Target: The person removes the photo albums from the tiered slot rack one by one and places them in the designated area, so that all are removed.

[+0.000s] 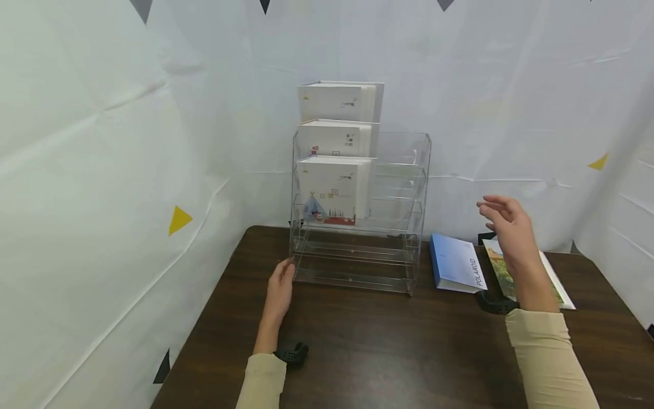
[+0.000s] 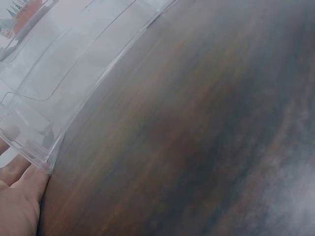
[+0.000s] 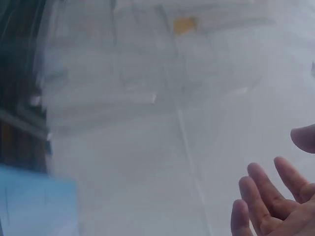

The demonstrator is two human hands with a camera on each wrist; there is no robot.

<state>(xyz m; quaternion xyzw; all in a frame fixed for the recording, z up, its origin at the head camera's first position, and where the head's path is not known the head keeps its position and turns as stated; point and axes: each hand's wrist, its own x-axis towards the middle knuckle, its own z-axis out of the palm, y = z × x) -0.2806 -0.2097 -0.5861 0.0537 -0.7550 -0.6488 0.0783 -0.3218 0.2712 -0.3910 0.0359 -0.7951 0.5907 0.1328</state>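
A clear acrylic tiered rack (image 1: pixel 352 248) stands near the back of the table. My left hand (image 1: pixel 280 287) is at its lower left side, and the extended fingers (image 2: pixel 29 184) touch the rack's bottom corner in the left wrist view. Three white albums stand in the left half of the rack: a top one (image 1: pixel 327 101), a middle one (image 1: pixel 324 138) and a lower one (image 1: pixel 329 184) with a blue tent picture. In the air right of the rack, my right hand (image 1: pixel 508 233) holds nothing, its fingers loosely bent and apart.
Right of the rack lies a blue POLAROID album (image 1: pixel 457 262). Beside it, partly behind my right forearm, is a book with a green and orange cover (image 1: pixel 502 271). White sheeting (image 1: pixel 485 102) hangs behind and at both sides of the dark wooden table (image 1: pixel 368 346).
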